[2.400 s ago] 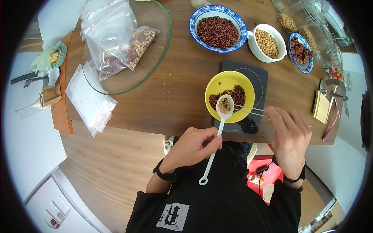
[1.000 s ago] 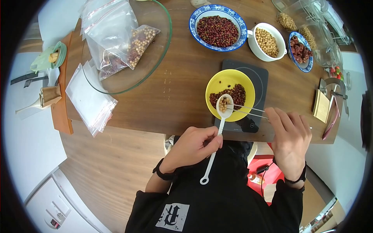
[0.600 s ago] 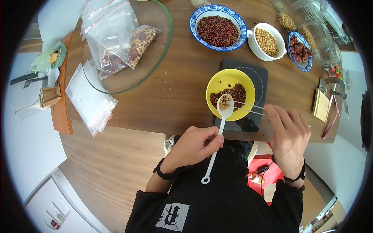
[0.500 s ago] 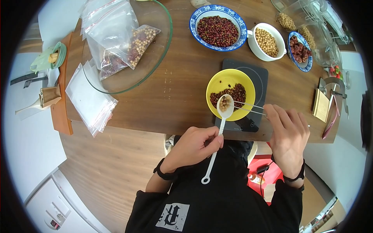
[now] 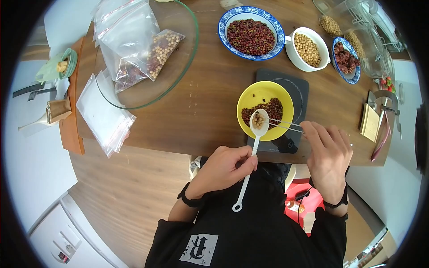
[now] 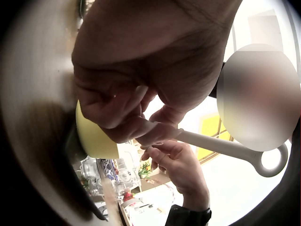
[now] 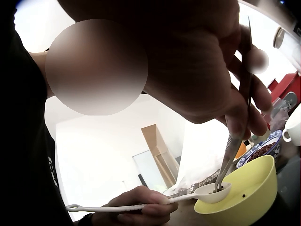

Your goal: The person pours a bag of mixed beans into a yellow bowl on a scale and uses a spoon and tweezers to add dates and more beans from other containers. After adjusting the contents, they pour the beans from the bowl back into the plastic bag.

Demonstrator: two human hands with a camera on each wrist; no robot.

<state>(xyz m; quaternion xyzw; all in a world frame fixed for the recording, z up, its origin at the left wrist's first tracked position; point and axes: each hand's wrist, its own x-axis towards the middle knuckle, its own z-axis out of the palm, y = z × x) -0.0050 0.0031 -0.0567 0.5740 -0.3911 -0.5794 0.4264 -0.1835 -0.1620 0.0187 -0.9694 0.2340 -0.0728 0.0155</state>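
The left hand (image 5: 223,169) pinches the handle of a white spoon (image 5: 243,190), whose bowl holds pale beans and a dark one above the near side of a yellow bowl (image 5: 288,96). Dark red beans (image 5: 273,107) lie in that bowl. Metal tweezers (image 5: 290,127) are held by the right hand (image 5: 328,156), their tips inside the spoon's bowl. In the left wrist view the left hand (image 6: 150,61) has thumb and fingers round the spoon handle (image 6: 216,145). The right wrist view shows the tweezers (image 7: 229,153) reaching down into the spoon (image 7: 214,193).
The yellow bowl stands on a black hot plate (image 5: 299,89). Behind are a blue-rimmed bowl (image 5: 223,40), a white pot (image 5: 292,60) of pale beans and a small patterned bowl (image 5: 353,80). On the left are a large glass dish (image 5: 190,58) with filled bags, and flat bags (image 5: 105,120).
The right hand and tweezers have shifted slightly left, with the tips still in the spoon. Inside the spoon the beans lie differently, with fewer dark ones showing. The left hand has barely moved.
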